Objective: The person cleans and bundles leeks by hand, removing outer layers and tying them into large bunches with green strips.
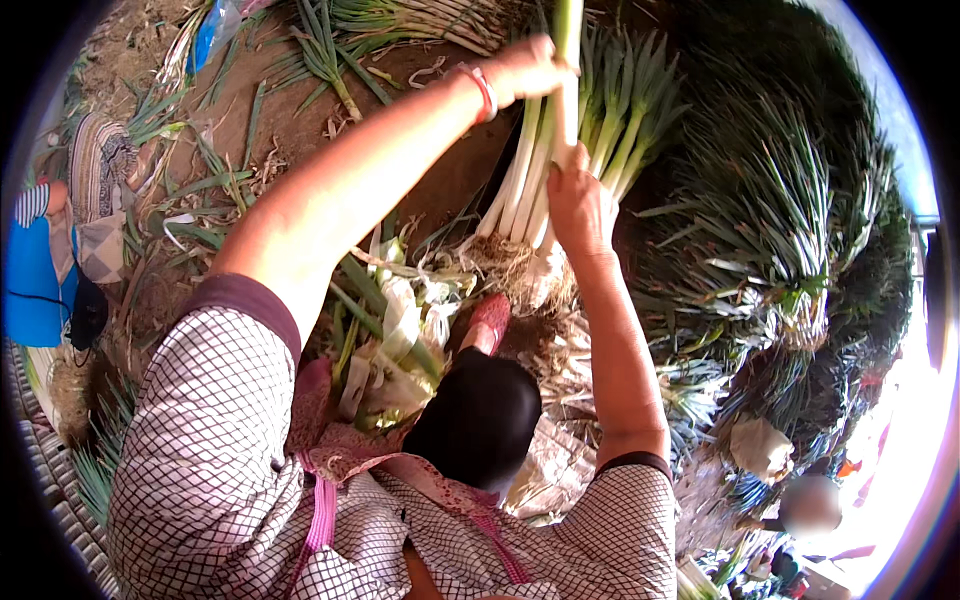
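A long white-and-green Welsh onion stalk (pixel 568 120) stands nearly upright in the view, between my two hands. My left hand (pixel 531 69), with a band at its wrist, is closed around the upper, greener part. Lower down, my right hand (pixel 583 206) grips the white shank, its thumb against it. Beneath the hands lies a row of similar Welsh onions (pixel 514 191), with white shanks, green tops pointing away and tangled roots (pixel 525 266) towards me. The lower end of the held stalk is hidden by my right hand.
Peeled outer leaves (pixel 401 315) heap by my red shoe (pixel 491 319). A large mass of green onions (pixel 780 195) fills the right side. Another bundle (pixel 427 19) lies at the top. A person sits at the left edge near blue cloth (pixel 34 300); another is at lower right.
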Demonstrator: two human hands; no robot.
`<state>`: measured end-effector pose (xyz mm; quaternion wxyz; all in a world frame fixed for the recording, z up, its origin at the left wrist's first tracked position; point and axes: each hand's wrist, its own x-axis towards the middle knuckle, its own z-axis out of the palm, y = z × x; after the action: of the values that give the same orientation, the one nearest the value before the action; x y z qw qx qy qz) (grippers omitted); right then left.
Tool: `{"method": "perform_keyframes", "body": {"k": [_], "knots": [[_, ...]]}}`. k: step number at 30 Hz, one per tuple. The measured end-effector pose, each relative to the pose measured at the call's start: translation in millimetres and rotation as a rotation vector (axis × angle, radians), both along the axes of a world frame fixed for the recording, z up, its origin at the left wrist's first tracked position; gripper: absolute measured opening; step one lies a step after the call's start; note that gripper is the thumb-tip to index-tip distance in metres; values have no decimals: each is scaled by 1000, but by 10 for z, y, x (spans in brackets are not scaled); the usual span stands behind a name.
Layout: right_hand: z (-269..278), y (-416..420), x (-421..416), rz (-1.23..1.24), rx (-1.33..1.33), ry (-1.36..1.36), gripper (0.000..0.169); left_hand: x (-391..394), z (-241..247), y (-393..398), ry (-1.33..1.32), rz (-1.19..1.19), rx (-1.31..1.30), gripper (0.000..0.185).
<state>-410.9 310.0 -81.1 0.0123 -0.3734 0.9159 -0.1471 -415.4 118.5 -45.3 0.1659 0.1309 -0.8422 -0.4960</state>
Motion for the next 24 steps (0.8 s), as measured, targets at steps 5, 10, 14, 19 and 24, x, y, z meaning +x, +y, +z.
{"method": "perform_keyframes", "body": {"k": [5, 10, 14, 19, 24], "knots": [[-1460, 387, -1099, -181, 263, -98, 43, 315, -484, 129, -349, -433, -310, 34], [-1458, 139, -1142, -214, 440, -94, 47, 1932, 136, 55, -699, -702, -335, 45], [-997, -160, -1184, -52, 688, 94, 47, 3119, 520, 316, -563, -621, -348, 58], [-1238, -1292, -363, 304, 234, -85, 37, 3754, 281, 603, -608, -291, -254, 60], [-2651, -2305, 309, 417, 341, -76, 31, 3846, 265, 398, -478, -174, -277, 43]]}}
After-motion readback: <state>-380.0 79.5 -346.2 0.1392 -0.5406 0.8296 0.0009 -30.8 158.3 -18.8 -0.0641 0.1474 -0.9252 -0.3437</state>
